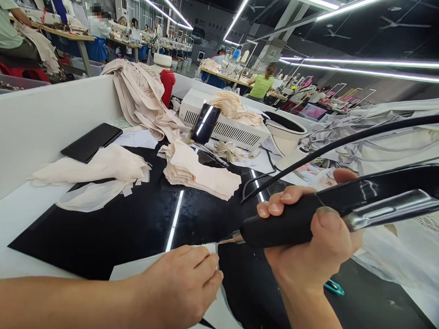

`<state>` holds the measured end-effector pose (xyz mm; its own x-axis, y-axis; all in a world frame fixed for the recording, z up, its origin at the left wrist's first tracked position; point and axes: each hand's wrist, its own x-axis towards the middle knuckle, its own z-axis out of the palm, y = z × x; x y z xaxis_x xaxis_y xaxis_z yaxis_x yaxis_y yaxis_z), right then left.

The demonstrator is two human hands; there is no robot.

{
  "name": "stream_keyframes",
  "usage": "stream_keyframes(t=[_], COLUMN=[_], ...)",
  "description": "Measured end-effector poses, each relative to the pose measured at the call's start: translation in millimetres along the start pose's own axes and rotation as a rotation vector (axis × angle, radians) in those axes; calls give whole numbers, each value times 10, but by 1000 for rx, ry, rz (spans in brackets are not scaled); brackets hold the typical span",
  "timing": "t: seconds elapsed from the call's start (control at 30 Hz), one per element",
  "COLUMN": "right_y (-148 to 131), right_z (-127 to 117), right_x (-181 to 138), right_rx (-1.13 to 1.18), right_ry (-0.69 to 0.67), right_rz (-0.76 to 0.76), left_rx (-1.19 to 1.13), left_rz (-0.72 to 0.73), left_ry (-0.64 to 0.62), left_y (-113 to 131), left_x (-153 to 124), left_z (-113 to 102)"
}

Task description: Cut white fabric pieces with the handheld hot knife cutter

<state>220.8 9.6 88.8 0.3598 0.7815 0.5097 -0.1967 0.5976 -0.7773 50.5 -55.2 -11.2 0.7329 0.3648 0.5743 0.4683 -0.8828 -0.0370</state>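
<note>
My right hand [307, 257] is wrapped round a black corded hand tool [276, 227] with a silver strip along its side. Its thin metal tip [232, 238] points left and meets the edge of a thin white piece [136, 266], or sits just beside it. Whether this piece is cloth or paper is unclear. My left hand [179, 287], fingers closed, pinches the piece close to the tip. Beyond the hands, a stack of cream fabric pieces [196, 170] lies on the glossy black board [142, 231]. More cream pieces [96, 167] are heaped to the left.
A dark phone [205, 124] leans on a white vented box [224, 116]. A black flat case [91, 142] lies at left. Pinkish fabric [140, 95] drapes over the back wall. The tool's black cable [335, 142] arcs to the right. A teal-handled item [334, 287] lies below my right wrist.
</note>
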Motion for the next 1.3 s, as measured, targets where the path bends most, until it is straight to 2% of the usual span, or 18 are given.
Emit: stream_keyframes(t=[0.6, 0.73, 1.3], right_y=[-7, -2, 60], right_z=[37, 44, 17], right_x=[-76, -66, -93], right_rx=[-7, -18, -5], right_ry=[5, -16, -30], right_rz=[-23, -43, -85], left_rx=[-10, 15, 127], left_rz=[-25, -42, -104], left_ry=[5, 39, 38], left_y=[-3, -7, 21], left_x=[21, 3, 2], left_z=[-47, -66, -19])
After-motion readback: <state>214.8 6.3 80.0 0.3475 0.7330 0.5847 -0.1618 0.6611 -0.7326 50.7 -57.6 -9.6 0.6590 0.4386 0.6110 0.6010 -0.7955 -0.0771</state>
